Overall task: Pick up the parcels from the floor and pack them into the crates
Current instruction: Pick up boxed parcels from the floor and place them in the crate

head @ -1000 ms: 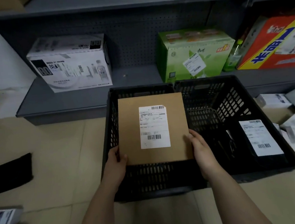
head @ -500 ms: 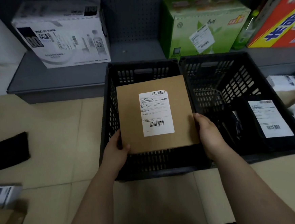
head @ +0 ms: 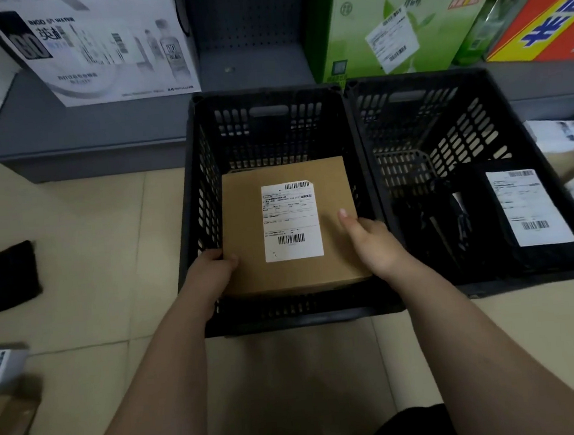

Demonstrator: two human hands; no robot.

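left hand (head: 211, 274): bare, with a bare forearm running to the near edge
right hand (head: 373, 245): bare, short thumbnail showing, bare forearm
clothing: dark fabric (head: 412, 429) at the near edge, right of centre

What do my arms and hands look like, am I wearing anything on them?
The left forearm and right forearm are bare to the frame's edge; no sleeve shows. The left hand and right hand wear no gloves, and no ring, watch or wristband is visible. The only clothing in view is black fabric at the bottom edge, between the arms.
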